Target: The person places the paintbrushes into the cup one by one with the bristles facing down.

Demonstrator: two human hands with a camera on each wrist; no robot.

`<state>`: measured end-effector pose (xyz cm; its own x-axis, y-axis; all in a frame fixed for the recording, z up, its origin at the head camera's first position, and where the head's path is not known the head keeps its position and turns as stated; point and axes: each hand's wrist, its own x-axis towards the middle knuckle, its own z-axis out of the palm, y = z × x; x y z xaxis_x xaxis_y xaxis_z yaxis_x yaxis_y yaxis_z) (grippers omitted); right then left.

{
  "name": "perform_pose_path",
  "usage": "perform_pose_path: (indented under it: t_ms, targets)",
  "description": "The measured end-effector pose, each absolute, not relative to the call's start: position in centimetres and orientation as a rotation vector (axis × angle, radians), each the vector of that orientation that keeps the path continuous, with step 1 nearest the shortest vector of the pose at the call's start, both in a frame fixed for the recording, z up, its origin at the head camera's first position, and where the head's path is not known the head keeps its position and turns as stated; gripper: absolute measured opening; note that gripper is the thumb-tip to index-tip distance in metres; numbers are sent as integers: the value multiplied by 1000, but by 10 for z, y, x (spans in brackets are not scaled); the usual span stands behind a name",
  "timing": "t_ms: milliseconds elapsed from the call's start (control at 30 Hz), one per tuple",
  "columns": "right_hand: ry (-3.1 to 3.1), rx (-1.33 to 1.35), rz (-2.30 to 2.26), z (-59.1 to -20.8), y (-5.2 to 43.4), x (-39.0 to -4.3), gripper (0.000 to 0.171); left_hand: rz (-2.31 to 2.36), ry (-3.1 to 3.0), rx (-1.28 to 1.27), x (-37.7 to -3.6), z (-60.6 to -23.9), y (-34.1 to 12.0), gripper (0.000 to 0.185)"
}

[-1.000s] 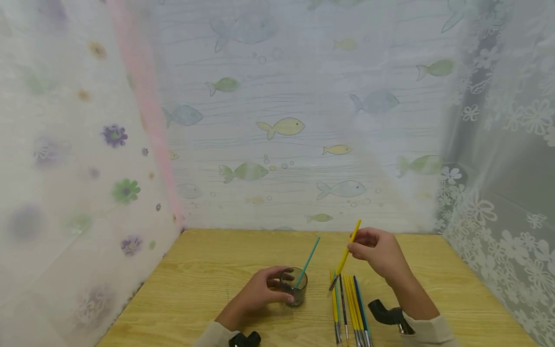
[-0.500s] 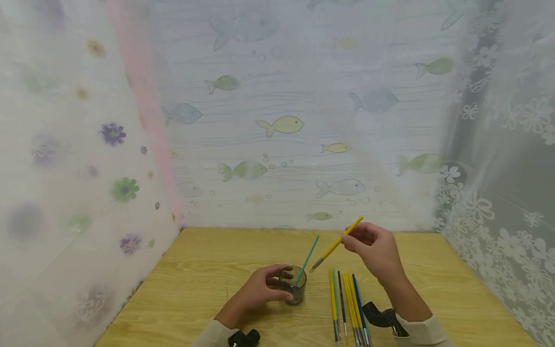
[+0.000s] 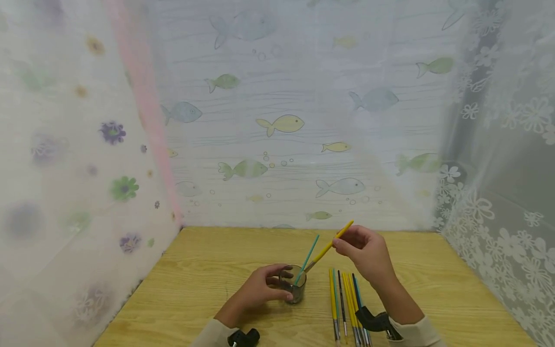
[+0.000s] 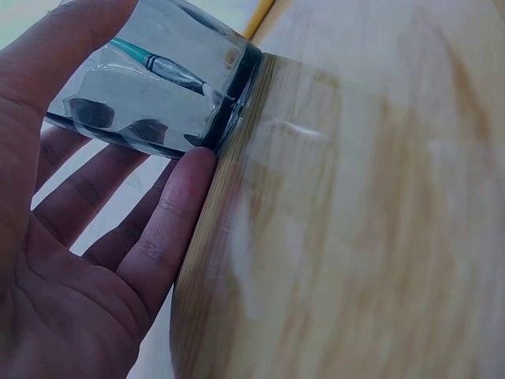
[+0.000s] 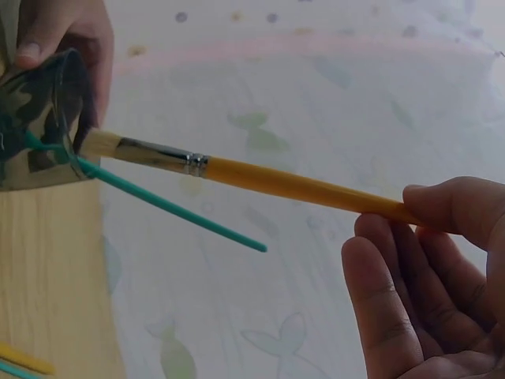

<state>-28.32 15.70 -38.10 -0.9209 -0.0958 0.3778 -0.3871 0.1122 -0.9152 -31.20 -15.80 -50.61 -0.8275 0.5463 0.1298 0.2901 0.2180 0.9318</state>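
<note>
The yellow brush (image 3: 325,249) has come across to the glass (image 3: 298,291). A second ago we had it well to the right of the glass, tipped steeply with its bristles over the row of brushes (image 3: 349,299); half a second later it was slanted toward the glass but short of it. Now its bristles are right at the right-hand side of the glass's mouth, and we cannot tell whether they have crossed the rim. We judge that the carrying is nearly over and that the aim at the mouth now matters most.

Our right hand (image 3: 368,253), beyond and to the right of the glass, pinches the yellow handle between thumb and fingers. Our left hand (image 3: 260,288) grasps the glass from its left, just as it did a second ago, and the glass has stayed upright on the counter (image 3: 208,270).

The teal brush (image 3: 312,248) stands bristles down in the glass, its handle leaning out to the right, close to where the yellow bristles come in; we think the two could knock together. The row of brushes lies untouched, right of the glass.
</note>
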Motion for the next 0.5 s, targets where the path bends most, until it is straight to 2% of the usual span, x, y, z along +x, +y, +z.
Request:
perform_pose_path:
  t_ms: [200, 500]
  targets:
    - [-2181, 500, 1911, -389, 151, -286, 31, 1652, 2262, 786, -311, -506, -158, 70]
    - [-2221, 486, 1927, -399, 142, -289, 32, 1642, 2290, 774, -313, -508, -158, 68]
